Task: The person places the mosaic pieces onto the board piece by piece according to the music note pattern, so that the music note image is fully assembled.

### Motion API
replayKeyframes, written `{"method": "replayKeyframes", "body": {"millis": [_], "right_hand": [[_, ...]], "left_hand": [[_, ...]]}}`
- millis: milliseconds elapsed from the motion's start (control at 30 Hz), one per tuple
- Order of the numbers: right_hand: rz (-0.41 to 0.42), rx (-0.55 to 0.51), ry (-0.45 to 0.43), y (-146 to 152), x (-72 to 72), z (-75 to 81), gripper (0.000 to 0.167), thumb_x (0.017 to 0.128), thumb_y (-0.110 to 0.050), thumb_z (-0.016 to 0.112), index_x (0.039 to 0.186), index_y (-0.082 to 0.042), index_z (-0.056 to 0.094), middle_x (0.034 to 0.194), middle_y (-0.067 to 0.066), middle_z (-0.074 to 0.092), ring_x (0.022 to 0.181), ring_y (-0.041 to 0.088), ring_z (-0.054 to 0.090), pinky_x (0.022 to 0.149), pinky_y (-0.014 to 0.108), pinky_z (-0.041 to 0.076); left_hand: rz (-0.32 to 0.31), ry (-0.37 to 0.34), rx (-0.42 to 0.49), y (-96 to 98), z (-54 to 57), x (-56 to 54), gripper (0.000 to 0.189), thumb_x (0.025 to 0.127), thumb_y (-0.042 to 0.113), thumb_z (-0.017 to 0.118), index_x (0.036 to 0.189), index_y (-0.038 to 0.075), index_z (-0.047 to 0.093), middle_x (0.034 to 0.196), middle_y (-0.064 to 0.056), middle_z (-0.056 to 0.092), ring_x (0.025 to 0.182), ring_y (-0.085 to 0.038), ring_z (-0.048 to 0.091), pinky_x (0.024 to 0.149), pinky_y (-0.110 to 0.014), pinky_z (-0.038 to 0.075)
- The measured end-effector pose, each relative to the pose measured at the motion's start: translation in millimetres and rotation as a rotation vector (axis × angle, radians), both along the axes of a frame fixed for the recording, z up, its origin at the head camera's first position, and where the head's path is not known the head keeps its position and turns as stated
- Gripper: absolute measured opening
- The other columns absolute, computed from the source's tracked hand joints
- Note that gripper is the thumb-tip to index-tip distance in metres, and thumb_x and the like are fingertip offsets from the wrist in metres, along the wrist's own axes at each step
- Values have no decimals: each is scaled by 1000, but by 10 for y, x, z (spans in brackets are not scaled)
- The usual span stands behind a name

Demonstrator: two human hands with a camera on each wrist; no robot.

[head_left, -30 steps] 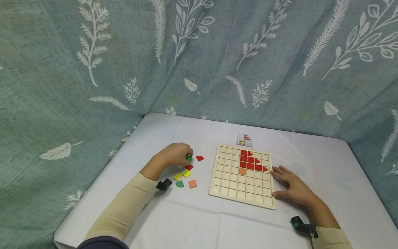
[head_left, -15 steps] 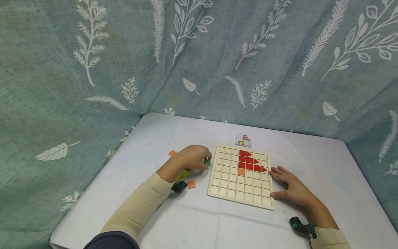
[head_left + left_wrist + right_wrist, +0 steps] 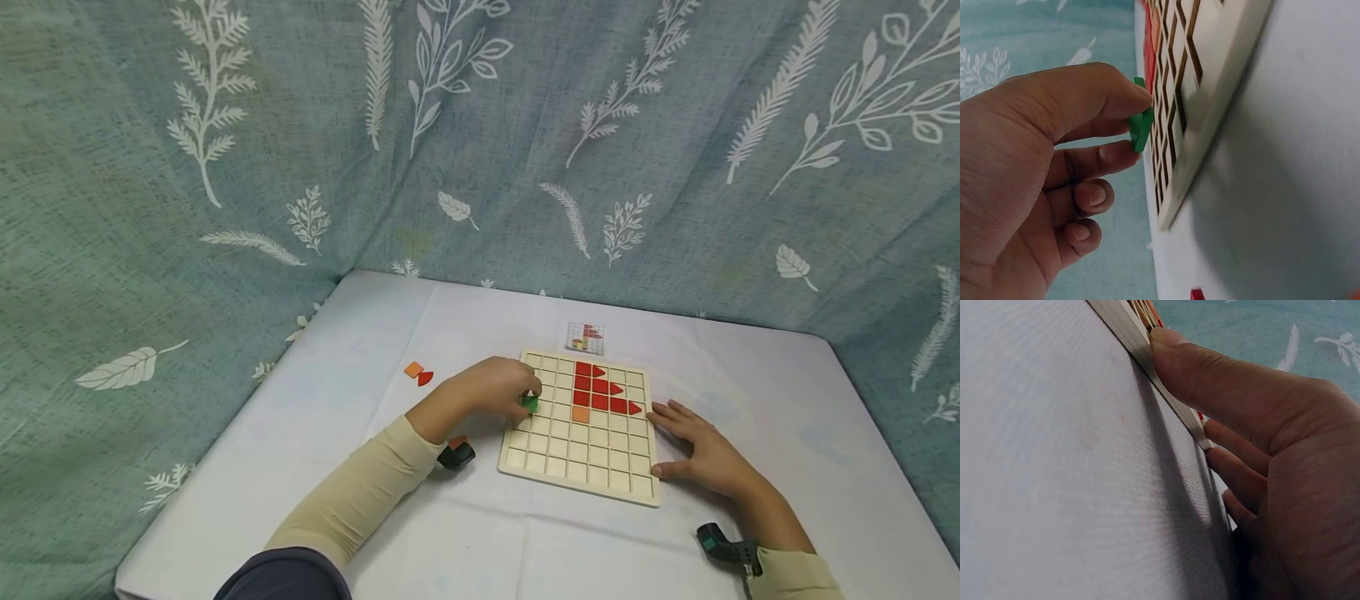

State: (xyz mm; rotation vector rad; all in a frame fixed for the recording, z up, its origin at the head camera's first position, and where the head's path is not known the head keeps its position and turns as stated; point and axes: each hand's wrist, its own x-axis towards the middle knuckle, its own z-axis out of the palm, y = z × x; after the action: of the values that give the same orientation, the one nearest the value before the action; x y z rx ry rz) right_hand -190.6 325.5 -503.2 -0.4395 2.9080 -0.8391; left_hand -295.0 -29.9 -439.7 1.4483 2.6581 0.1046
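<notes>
My left hand (image 3: 495,387) pinches a small green tile (image 3: 1141,125) between thumb and fingertips, over the left part of the pale wooden grid board (image 3: 555,452). In the left wrist view the tile is tilted, close to the grid; whether it touches cannot be told. The board bears rows of red tiles (image 3: 600,400) with pointed right ends, and one orange square tile (image 3: 581,414) below them. My right hand (image 3: 697,446) rests at the board's right edge, thumb and fingers touching its side. In the right wrist view the thumb (image 3: 1210,378) lies against the rim.
A small pattern card (image 3: 585,337) lies behind the board. To the left are an orange tile (image 3: 413,369) and a red quarter-circle tile (image 3: 425,378). Another orange tile (image 3: 457,442) shows partly behind the left wrist camera (image 3: 456,456). Patterned cloth (image 3: 450,167) hangs beyond the table.
My left hand has picked the green tile up from the loose tiles and carried it right, over the board. The left arm now hides the yellow tiles. My right hand stays put.
</notes>
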Motion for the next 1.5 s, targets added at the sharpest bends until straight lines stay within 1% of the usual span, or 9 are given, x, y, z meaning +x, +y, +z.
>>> {"method": "replayKeyframes", "body": {"millis": [167, 267, 533, 700, 867, 1033, 1200, 1333, 1500], "right_hand": [[-3, 1, 2, -9, 0, 20, 93, 68, -53, 82, 144, -10, 49, 152, 11, 36, 143, 39, 17, 104, 68, 16], [-3, -1, 4, -7, 3, 30, 93, 68, -52, 82, 144, -10, 49, 152, 12, 36, 142, 39, 17, 103, 68, 16], [-15, -1, -14, -16, -1, 25, 94, 68, -53, 82, 144, -10, 48, 153, 11, 35, 143, 39, 17, 104, 68, 16], [-1, -5, -4, -22, 15, 40, 92, 69, -52, 82, 144, -9, 49, 152, 13, 36, 142, 40, 18, 103, 69, 17], [7, 2, 6, -19, 22, 55, 91, 70, -52, 81, 144, -9, 49, 152, 12, 36, 142, 40, 18, 102, 69, 17], [-1, 8, 0, -12, 30, 46, 92, 70, -51, 81, 145, -10, 48, 153, 12, 35, 143, 39, 16, 103, 69, 16], [-8, 3, -12, -3, 28, 36, 92, 70, -51, 81, 145, -11, 47, 153, 11, 34, 143, 39, 15, 104, 69, 14], [4, 12, -19, -5, 23, 33, 92, 71, -52, 80, 146, -11, 46, 154, 11, 34, 143, 39, 14, 104, 69, 14], [11, 10, -26, 0, 9, 41, 92, 71, -52, 80, 146, -12, 46, 154, 11, 33, 144, 39, 14, 103, 69, 14]], "left_hand": [[-20, -9, 0, 117, 5, 56, 18, 80, 23, 72, 98, 20, 73, 83, 11, 55, 71, -7, 47, 64, -23, 41], [-49, -4, 2, 185, 16, 92, 14, 81, 24, 71, 95, 20, 72, 82, 11, 55, 70, -7, 46, 63, -23, 40], [-107, 43, -23, 368, -9, 151, 10, 83, 27, 69, 92, 24, 69, 80, 13, 52, 71, -4, 46, 62, -22, 39], [-135, 48, -26, 472, -22, 188, 5, 84, 27, 69, 86, 25, 66, 77, 12, 51, 70, -5, 44, 59, -23, 37], [-158, 62, -24, 536, -27, 215, 8, 88, 25, 67, 81, 25, 63, 75, 12, 50, 70, -5, 43, 58, -22, 35], [-156, 69, -15, 572, -28, 234, 3, 87, 25, 67, 85, 25, 65, 77, 13, 51, 70, -4, 44, 59, -22, 37], [-133, 36, -18, 609, -31, 265, 7, 86, 28, 69, 91, 25, 66, 80, 15, 52, 72, -3, 47, 61, -22, 40], [-134, 32, -42, 638, -41, 295, 8, 86, 29, 69, 89, 24, 64, 81, 14, 52, 71, -4, 46, 59, -23, 39], [-151, 57, -69, 675, -65, 315, 9, 86, 29, 68, 86, 24, 61, 77, 12, 50, 68, -5, 42, 57, -24, 35]]}}
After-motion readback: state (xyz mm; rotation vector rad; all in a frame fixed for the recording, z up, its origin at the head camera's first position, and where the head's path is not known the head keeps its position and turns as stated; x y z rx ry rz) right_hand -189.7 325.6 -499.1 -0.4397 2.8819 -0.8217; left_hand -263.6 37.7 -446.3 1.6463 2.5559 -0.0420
